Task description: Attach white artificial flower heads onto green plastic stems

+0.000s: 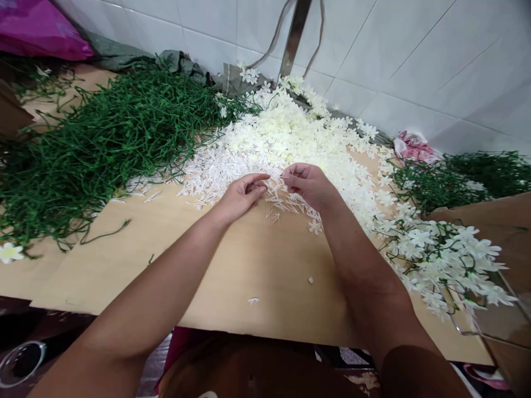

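Note:
Over the near edge of a heap of thin white plastic sticks (215,168), my two hands face each other. My right hand (309,183) is closed in a pinch on a small, thin white stick, whose exact shape is hard to make out. Close by on its left is my left hand (244,193), its index finger stretched out and its thumb a little apart, with nothing visible in it. Behind both hands lies a large pile of pale yellow-white artificial flower heads (290,121). One white flower (315,226) rests just below my right hand.
Green plastic stems (120,121) form a big mound at the left. Assembled white flowers on stems (448,260) lie at the right, near a cardboard box (489,221). Cardboard (232,265) covers the table. A tiled wall (398,61) and a metal post (295,38) stand behind.

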The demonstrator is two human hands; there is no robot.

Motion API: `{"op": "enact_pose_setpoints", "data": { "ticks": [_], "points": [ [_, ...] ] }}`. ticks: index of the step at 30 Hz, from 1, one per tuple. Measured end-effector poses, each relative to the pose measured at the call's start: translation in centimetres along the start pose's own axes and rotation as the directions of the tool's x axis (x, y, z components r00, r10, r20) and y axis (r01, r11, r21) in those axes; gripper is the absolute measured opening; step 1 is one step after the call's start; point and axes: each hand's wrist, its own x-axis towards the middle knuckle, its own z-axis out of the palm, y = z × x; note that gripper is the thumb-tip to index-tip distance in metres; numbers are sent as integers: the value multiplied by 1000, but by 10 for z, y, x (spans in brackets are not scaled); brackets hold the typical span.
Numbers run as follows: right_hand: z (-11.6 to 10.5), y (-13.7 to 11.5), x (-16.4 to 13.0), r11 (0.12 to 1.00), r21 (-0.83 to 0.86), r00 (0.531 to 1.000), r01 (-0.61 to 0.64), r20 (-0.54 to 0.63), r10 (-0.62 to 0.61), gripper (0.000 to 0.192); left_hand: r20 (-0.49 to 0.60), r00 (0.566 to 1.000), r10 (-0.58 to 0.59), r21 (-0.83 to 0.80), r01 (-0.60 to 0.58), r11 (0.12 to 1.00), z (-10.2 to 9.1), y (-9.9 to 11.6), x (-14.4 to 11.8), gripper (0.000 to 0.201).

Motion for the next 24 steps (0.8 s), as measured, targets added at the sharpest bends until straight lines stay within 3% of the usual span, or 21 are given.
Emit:
{"op": "enact_pose_setpoints", "data": {
  "ticks": [4, 10, 13, 17, 20, 24],
  "points": [
    [23, 15, -5, 985, 132, 992, -109, 71, 100, 47, 18, 998, 52, -9, -52, 999, 0, -1, -1, 31],
    [28, 22, -7, 979, 135, 986, -152, 92, 141, 46, -63, 994, 91, 87, -85, 993, 1, 0, -1, 21],
    [23, 19, -7, 991, 43, 991, -128, 50, 126, 41, -152, 985, 79, 98, -65, 993, 0, -3, 2, 16],
    [1, 10, -8, 982, -187, 991, -34, -133, 9, 20, -211, 972, 99, 141, -70, 988, -1, -4, 4, 4],
    [-18, 5, -7, 932, -361, 959, -27, -274, -78, 10, -265, 949, 173, 229, -112, 967, 0, -5, 5, 16],
    [-28, 3, 8, 868, -495, 937, -34, -319, -144, 10, -276, 931, 241, 368, -129, 921, 0, -9, 5, 24]
  ]
}}
